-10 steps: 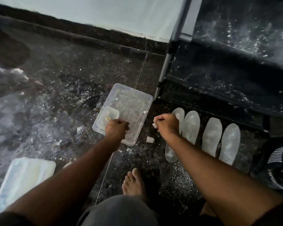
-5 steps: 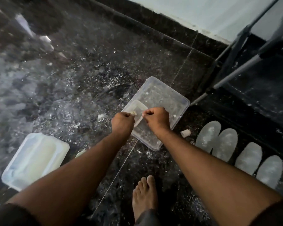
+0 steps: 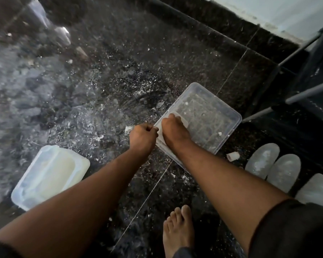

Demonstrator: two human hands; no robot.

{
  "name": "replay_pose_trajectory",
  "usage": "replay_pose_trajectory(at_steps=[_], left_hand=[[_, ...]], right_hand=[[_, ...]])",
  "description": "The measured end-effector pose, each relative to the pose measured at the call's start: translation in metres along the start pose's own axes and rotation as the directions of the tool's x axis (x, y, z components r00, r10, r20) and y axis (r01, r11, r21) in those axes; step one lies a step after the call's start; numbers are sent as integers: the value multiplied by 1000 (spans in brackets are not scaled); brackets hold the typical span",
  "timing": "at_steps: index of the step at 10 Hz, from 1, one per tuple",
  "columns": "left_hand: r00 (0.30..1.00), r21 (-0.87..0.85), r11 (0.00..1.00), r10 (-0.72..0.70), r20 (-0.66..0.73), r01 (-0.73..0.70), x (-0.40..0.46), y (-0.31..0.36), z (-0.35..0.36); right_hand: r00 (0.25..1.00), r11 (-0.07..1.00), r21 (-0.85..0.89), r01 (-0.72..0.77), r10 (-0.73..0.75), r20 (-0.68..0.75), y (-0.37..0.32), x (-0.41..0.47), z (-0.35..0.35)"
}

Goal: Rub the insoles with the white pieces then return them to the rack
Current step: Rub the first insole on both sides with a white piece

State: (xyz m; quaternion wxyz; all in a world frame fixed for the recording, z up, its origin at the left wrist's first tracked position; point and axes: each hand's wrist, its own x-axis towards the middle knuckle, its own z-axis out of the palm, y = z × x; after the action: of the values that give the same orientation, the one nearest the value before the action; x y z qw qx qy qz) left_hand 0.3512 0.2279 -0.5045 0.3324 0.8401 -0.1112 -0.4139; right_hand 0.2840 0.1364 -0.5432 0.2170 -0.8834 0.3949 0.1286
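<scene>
Both our hands meet at the near-left corner of the clear tub on the dark floor.

The speckled black floor (image 3: 101,94) carries everything, dusted with white crumbs. The metal rack (image 3: 306,84) stands at its far right edge. The clear plastic tub (image 3: 209,116) sits just left of the rack, and its pale lid (image 3: 50,175) lies well apart at the floor's near left. Three whitened insoles (image 3: 262,159) lie side by side on the floor at the near right, below the rack. Our bare foot (image 3: 178,231) rests at the near edge. Our left hand (image 3: 143,137) is curled, pinching the tub's rim; our right hand (image 3: 173,131) is curled over a pale flat piece (image 3: 184,120) inside the tub, apparently gripping it. A small white piece (image 3: 233,156) lies on the floor between tub and insoles.
</scene>
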Motion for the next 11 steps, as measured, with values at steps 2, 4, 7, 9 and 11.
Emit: replay_pose_trajectory(at_steps=[2, 4, 7, 9, 11], left_hand=[[1000, 40, 999, -2, 0, 2, 14, -22, 13], [994, 93, 990, 104, -22, -102, -5, 2, 41], [929, 90, 982, 128, 348, -169, -63, 36, 149], [826, 139, 989, -39, 562, -47, -94, 24, 212], [867, 100, 994, -91, 489, 48, -98, 13, 243]], right_hand=[[996, 996, 39, 81, -83, 42, 6, -2, -8], [985, 970, 171, 173, -166, -53, 28, -30, -24], [899, 901, 420, -111, 271, -344, 170, -121, -45], [787, 750, 591, -299, 544, -292, 244, -201, -15], [662, 476, 723, -501, 749, -34, 275, -228, 18]])
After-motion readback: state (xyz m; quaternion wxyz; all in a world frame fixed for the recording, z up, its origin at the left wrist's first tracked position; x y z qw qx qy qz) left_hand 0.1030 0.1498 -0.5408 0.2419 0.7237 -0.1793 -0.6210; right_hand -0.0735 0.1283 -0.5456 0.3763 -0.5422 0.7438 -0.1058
